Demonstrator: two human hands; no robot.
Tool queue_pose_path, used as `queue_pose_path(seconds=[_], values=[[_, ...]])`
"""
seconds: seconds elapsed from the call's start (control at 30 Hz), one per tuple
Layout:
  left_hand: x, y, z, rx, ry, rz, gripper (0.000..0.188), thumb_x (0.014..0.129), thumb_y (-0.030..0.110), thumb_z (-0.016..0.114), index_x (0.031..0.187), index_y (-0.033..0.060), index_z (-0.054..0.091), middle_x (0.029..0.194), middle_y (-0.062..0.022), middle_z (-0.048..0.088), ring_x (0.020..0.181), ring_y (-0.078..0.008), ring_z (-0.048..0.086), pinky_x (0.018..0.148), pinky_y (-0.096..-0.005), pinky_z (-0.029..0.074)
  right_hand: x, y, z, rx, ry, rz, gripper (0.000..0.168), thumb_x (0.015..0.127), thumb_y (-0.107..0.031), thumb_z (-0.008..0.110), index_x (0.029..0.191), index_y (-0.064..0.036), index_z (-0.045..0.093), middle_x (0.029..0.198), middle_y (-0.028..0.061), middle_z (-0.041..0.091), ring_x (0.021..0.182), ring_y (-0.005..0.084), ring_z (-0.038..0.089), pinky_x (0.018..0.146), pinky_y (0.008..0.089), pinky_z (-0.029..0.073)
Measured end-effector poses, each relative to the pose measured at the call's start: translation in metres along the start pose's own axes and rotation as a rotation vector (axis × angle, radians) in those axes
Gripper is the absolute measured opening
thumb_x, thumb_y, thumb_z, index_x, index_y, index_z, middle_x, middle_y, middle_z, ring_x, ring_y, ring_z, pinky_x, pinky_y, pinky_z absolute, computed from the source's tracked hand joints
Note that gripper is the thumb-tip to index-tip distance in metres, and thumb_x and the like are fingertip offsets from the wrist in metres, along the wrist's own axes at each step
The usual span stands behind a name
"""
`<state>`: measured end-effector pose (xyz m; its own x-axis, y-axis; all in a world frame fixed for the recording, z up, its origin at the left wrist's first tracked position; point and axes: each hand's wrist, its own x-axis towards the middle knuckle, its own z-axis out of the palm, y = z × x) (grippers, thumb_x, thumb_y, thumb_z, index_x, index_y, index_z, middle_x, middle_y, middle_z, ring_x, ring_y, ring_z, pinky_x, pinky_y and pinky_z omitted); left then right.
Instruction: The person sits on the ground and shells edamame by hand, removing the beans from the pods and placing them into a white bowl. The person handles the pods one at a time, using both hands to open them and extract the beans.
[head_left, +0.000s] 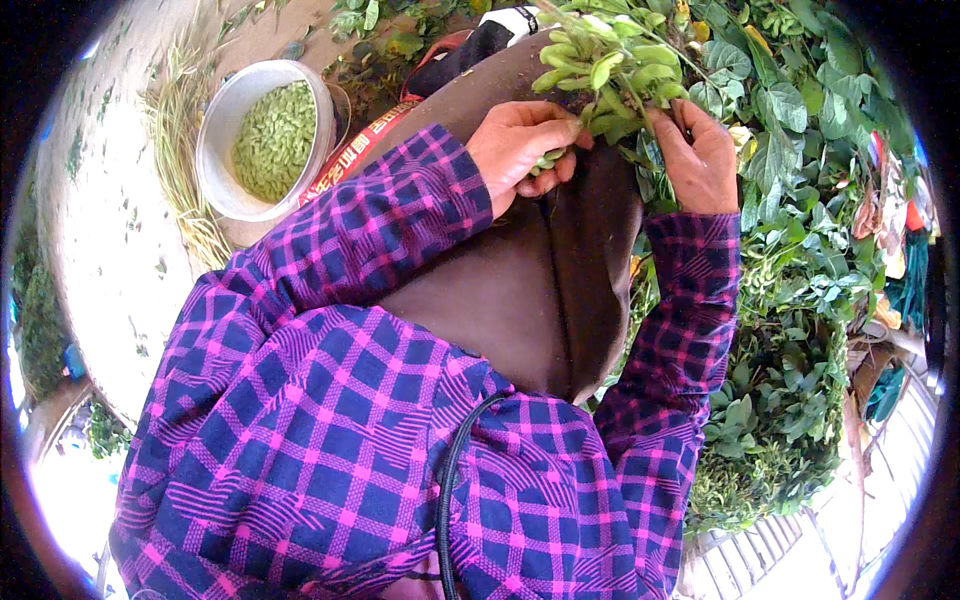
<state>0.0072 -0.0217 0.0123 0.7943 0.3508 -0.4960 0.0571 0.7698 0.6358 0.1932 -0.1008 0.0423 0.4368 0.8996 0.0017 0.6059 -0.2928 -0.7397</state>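
Note:
A leafy soybean stalk with green pods (622, 64) hangs above my knees. My right hand (694, 146) grips it at its lower right side. Several loose green pods (547, 161) are held in the curled fingers of my left hand (529, 142). That hand's thumb and forefinger meet at the lower left of the pod cluster; whether they pinch a pod is hard to see. To the left, a round white plastic bucket (214, 161) stands on the ground, partly filled with picked green pods (276, 142).
A large heap of leafy soybean plants (780, 165) lies along my right side. Bare stalks (180, 157) are piled left of the bucket. A red strip with printed writing (360, 150) runs between the bucket and my leg. Scattered leaves dot the concrete ground (105, 247).

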Motion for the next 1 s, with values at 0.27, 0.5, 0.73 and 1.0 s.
queue_pose_path(seconds=[0.27, 0.5, 0.73, 1.0], values=[[0.006, 0.004, 0.001, -0.035, 0.018, 0.101, 0.02, 0.083, 0.02, 0.052, 0.092, 0.0031, 0.055, 0.057, -0.003, 0.05, 0.042, -0.0064, 0.04, 0.036, -0.019, 0.027, 0.007, 0.005, 0.006, 0.07, -0.001, -0.036, 0.026, 0.079, -0.02, 0.055, 0.071, 0.004, 0.051, 0.053, 0.0056, 0.042, 0.052, 0.0094, 0.035, 0.047, 0.0287, 0.032], [-0.022, 0.048, -0.074, -0.412, 0.188, 0.127, 0.022, 0.083, 0.026, 0.054, 0.08, 0.0047, 0.054, 0.062, -0.0059, 0.053, 0.045, -0.0095, 0.047, 0.033, -0.0175, 0.031, 0.008, 0.009, 0.007, 0.257, 0.034, 0.068, 0.026, 0.081, -0.021, 0.055, 0.077, 0.005, 0.054, 0.056, 0.001, 0.045, 0.057, 0.0069, 0.037, 0.05, 0.026, 0.033], [-0.111, 0.051, -0.272, -0.208, 0.607, 0.471, 0.014, 0.085, 0.02, 0.051, 0.086, 0.0066, 0.054, 0.075, -0.0114, 0.057, 0.058, -0.0168, 0.053, 0.048, -0.0258, 0.041, 0.011, 0.025, 0.011, 0.254, -0.037, 0.148, 0.024, 0.081, -0.02, 0.054, 0.082, 0.003, 0.057, 0.062, -0.0024, 0.049, 0.06, 0.006, 0.038, 0.052, 0.0243, 0.034], [-0.131, 0.008, -0.327, 0.658, 1.145, 0.365, 0.027, 0.082, 0.028, 0.055, 0.09, 0.0023, 0.061, 0.084, -0.0118, 0.063, 0.071, -0.012, 0.059, 0.058, -0.0228, 0.046, 0.01, 0.017, 0.008, 0.264, -0.061, 0.158, 0.022, 0.082, -0.018, 0.054, 0.088, 0.002, 0.059, 0.071, -0.0024, 0.055, 0.065, 0.0056, 0.044, 0.059, 0.0216, 0.037]])
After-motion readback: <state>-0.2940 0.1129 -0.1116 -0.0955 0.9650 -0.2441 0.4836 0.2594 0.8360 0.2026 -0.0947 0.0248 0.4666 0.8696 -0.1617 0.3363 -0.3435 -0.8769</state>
